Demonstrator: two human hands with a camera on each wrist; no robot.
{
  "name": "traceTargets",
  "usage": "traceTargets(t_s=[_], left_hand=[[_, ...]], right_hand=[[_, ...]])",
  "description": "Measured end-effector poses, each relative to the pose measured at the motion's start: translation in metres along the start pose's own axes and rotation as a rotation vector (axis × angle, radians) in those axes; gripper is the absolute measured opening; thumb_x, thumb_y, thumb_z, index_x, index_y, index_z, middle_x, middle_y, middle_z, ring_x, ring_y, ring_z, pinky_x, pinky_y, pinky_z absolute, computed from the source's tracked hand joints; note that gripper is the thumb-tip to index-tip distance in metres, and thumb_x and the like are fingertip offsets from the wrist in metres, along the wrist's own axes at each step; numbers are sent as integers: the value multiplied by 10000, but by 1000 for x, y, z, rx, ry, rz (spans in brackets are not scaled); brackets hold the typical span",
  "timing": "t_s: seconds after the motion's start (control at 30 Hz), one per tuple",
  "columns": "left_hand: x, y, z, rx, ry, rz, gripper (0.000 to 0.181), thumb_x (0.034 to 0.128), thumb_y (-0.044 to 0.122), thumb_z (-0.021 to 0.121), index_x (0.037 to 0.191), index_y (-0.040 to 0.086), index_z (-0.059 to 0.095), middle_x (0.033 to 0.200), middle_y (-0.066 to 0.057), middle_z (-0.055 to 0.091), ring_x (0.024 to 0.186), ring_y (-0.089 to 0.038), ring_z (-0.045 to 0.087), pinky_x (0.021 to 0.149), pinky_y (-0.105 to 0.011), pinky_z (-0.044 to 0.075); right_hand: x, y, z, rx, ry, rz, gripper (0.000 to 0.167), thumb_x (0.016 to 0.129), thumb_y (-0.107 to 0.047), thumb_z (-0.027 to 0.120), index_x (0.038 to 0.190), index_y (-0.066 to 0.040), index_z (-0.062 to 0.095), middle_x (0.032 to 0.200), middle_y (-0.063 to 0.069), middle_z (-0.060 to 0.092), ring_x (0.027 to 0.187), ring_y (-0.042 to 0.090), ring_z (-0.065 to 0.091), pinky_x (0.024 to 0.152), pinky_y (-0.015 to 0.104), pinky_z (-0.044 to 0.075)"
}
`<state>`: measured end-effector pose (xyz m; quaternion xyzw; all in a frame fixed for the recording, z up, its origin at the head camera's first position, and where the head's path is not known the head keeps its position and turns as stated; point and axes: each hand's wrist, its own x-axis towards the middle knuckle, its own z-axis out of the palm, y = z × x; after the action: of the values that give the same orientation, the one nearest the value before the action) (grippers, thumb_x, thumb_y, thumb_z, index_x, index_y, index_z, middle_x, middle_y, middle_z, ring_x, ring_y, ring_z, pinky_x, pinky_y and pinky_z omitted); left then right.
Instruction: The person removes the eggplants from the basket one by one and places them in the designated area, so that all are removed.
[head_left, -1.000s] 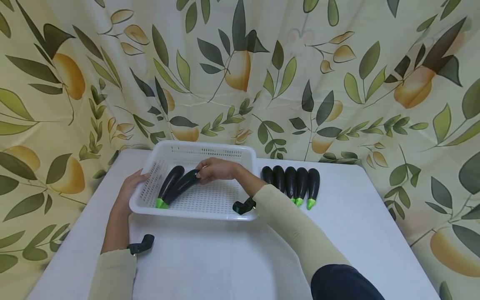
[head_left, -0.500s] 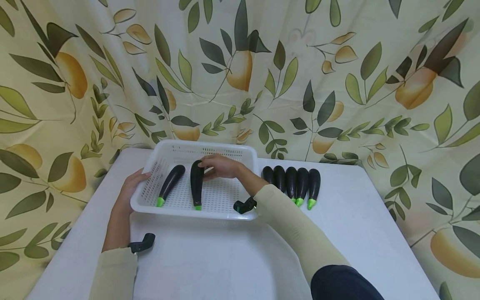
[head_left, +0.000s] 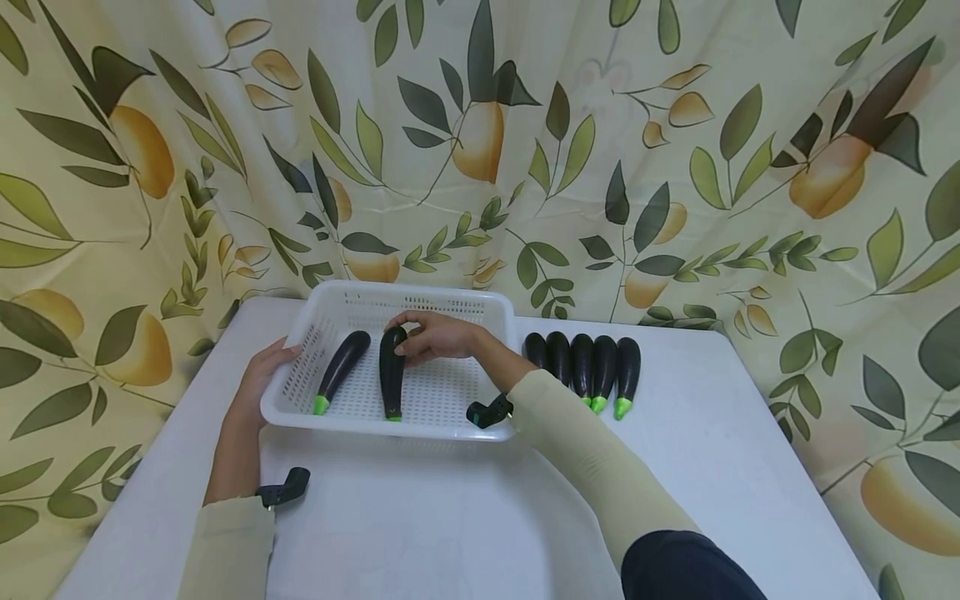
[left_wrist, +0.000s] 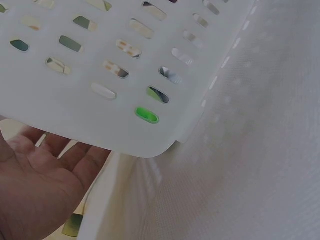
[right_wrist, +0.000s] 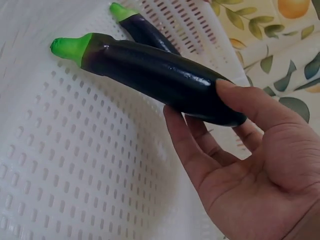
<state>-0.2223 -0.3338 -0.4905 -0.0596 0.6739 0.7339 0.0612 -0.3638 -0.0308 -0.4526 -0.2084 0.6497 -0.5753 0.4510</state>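
Observation:
In the head view, my right hand (head_left: 435,337) pinches the blunt dark end of an eggplant (head_left: 392,375) inside a white plastic basket (head_left: 450,429). The right wrist view shows the thumb on top of this eggplant (right_wrist: 150,75) and fingertips beneath it, its green stem end pointing away. A second eggplant (head_left: 343,367) lies slanted along the basket's left side, green end toward the front. My left hand (head_left: 258,379) holds the basket's left rim from outside; in the left wrist view its fingers (left_wrist: 65,150) pass behind the basket's edge.
Several eggplants (head_left: 581,362) lie side by side in a row on the white table (head_left: 450,517), right of the basket. My right forearm partly covers some of them. A curtain (head_left: 555,142) with a fruit and leaf print hangs behind the table.
The eggplant in my right hand has moved right, away from the other one, and turned from slanted to nearly straight front to back. My left hand stays at the rim.

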Motion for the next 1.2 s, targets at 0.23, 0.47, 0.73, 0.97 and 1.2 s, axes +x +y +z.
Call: traceTargets(t_s=[0.23, 0.47, 0.73, 0.97, 1.2], left_hand=[[1, 0, 1, 2, 1, 0, 616, 1121, 312, 410, 1686, 141, 235, 1657, -198, 313, 1248, -159, 556, 916, -260, 550], [3, 2, 1, -12, -5, 8, 622, 1123, 320, 433, 1686, 141, 236, 1643, -182, 345, 1215, -124, 588, 924, -268, 555], [0, 2, 1, -13, 1, -15, 614, 1131, 310, 421, 1688, 143, 223, 1659, -170, 327, 1218, -112, 582, 931, -268, 552], [-1, 2, 0, 8, 13, -18, 631, 1120, 330, 422, 1689, 146, 221, 1659, -201, 309, 1169, -90, 603, 916, -284, 567], [0, 2, 1, 12, 19, -25, 633, 1121, 333, 417, 1690, 144, 214, 1664, -199, 301, 1149, -76, 600, 901, -271, 567]], right_hand=[[-2, -1, 1, -90, 2, -10, 537, 955, 129, 676, 1424, -70, 504, 1161, 161, 624, 1015, 262, 680, 975, 435, 564], [-5, -5, -2, -58, 9, -30, 547, 962, 129, 649, 1437, -82, 479, 1204, 191, 610, 1061, 287, 665, 993, 478, 550], [-11, -11, -1, -5, 32, -57, 585, 981, 107, 608, 1502, -94, 438, 1239, 203, 561, 1077, 318, 653, 996, 538, 538], [-22, -23, 0, -4, 61, -100, 594, 1000, 75, 576, 1553, -78, 423, 1192, 198, 604, 1030, 308, 675, 1012, 565, 519], [-36, -32, 0, 22, 79, -130, 573, 1011, 51, 548, 1543, -93, 391, 1192, 214, 624, 1019, 325, 691, 983, 525, 546]])
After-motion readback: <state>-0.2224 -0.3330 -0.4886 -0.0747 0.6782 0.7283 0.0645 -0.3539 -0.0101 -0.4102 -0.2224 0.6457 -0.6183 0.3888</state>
